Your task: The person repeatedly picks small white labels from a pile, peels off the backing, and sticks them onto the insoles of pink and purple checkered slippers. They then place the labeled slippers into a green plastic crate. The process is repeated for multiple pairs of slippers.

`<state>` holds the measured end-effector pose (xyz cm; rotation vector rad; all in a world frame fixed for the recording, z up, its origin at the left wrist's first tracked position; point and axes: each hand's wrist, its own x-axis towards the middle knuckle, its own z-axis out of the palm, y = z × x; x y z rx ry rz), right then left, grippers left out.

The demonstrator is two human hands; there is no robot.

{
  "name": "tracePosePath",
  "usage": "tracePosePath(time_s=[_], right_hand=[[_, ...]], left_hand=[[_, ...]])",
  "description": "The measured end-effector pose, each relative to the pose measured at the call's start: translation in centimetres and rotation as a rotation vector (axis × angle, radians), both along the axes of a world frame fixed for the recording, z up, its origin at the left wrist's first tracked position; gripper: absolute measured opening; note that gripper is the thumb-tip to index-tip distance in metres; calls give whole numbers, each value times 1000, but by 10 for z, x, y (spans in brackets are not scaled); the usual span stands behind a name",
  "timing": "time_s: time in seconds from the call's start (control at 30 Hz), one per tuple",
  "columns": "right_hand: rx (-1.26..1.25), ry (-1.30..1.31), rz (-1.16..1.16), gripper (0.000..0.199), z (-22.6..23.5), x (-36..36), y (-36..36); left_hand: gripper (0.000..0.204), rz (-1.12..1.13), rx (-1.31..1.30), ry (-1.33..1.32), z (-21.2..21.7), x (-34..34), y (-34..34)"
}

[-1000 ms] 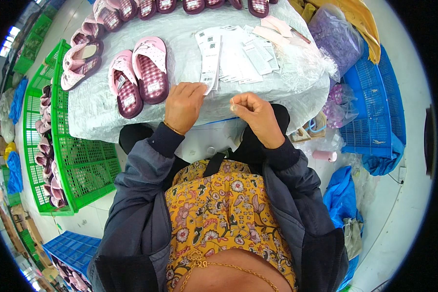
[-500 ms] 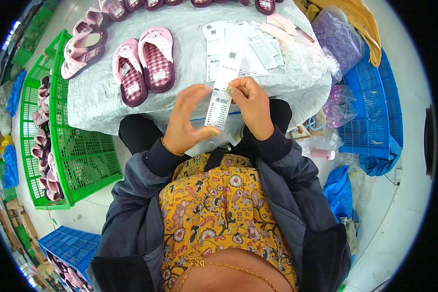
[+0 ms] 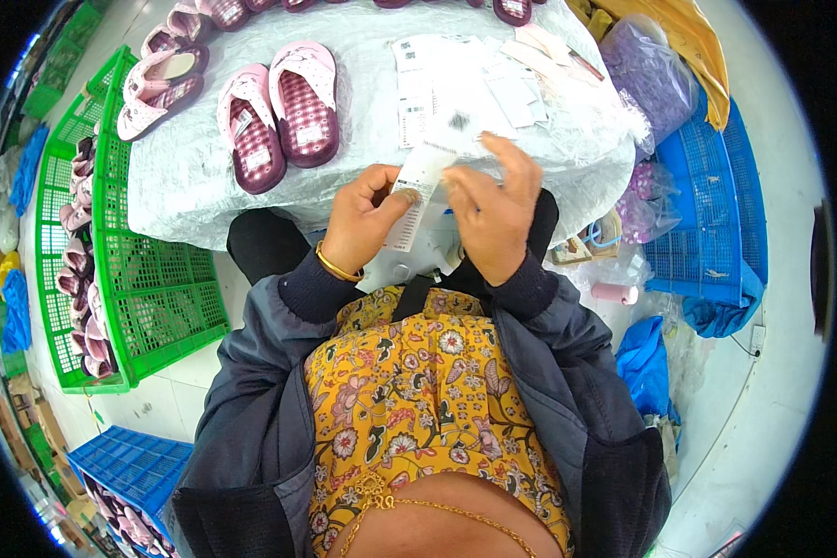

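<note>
Label strip (image 3: pixel 417 197): white, long and narrow, printed in black, held just above the near edge of the worktop (image 3: pixel 195 186). A second ago my hands were down at that edge with no strip lifted; half a second ago it stood upright between them; now it leans toward the worktop, so the handling of this one strip is well under way, I judge.

Left hand (image 3: pixel 363 223): thumb and fingers pinched on the strip's middle; gold bangle at the wrist.

Right hand (image 3: pixel 495 212): fingers spread and loose, touching the strip's upper end; whether it truly grips, I cannot tell.

Loose labels (image 3: pixel 465 84): a scattered white heap on the worktop, just beyond the hands.

Pink slippers (image 3: pixel 279 112): one checked pair, soles down, to the left of the labels; more pairs along the far edge.

Green crates (image 3: pixel 112 242): on the floor at my left; slippers stacked in the outer one, the nearer one showing bare mesh.

Blue crate (image 3: pixel 707 214): at my right; contents not visible from here.

Purple bag (image 3: pixel 651 79): clear plastic, full of small purple pieces, beside the blue crate.
</note>
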<state>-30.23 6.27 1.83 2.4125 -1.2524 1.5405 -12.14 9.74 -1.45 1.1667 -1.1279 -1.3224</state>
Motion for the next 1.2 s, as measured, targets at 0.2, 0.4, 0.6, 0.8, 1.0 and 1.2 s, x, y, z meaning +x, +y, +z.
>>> tracePosePath(time_s=[0.2,0.4,0.6,0.8,1.0,1.2], right_hand=[[15,41,141,18,4,-13,3],[187,-51,290,14,-10,-14,7],[379,-111,200,13,-21,-22,14],[595,-413,188,12,-27,-13,18],[1056,-950,360,14,-20,-18,19],[844,-512,268,8,-31,-12,15]], left_hand=[[14,-69,-93,-136,-1,-3,1],[11,-141,-195,-206,15,-14,1],[13,8,-149,-138,9,-28,2],[13,150,-100,-5,-5,-38,2],[14,250,-401,-345,-8,-31,3],[14,294,-624,-547,-7,-33,2]])
